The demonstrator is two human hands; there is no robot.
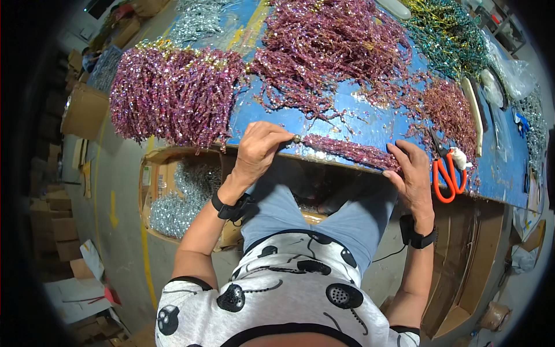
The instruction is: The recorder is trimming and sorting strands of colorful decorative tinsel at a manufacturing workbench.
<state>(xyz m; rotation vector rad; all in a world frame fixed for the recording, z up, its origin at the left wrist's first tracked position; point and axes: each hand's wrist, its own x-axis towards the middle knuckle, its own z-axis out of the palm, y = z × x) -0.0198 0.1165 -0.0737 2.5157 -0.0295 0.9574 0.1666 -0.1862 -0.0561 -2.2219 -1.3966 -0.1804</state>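
Note:
A purple sequined strand (347, 150) lies stretched along the front edge of the blue table (370, 124). My left hand (260, 147) pinches its gold-tipped left end between thumb and fingers. My right hand (411, 173) presses on the strand's right end with the fingertips. A tidy bundle of purple strands with gold tips (173, 95) hangs over the table's left edge, just left of my left hand. A loose heap of purple strands (335, 46) lies behind my hands.
Orange-handled scissors (448, 176) lie right of my right hand. Teal-and-gold strands (448, 34) and silver strands (199, 20) fill the table's far side. An open cardboard box (151, 173) of silver strands (179, 202) stands on the floor at my left knee. Stacked cartons (55, 225) line the left.

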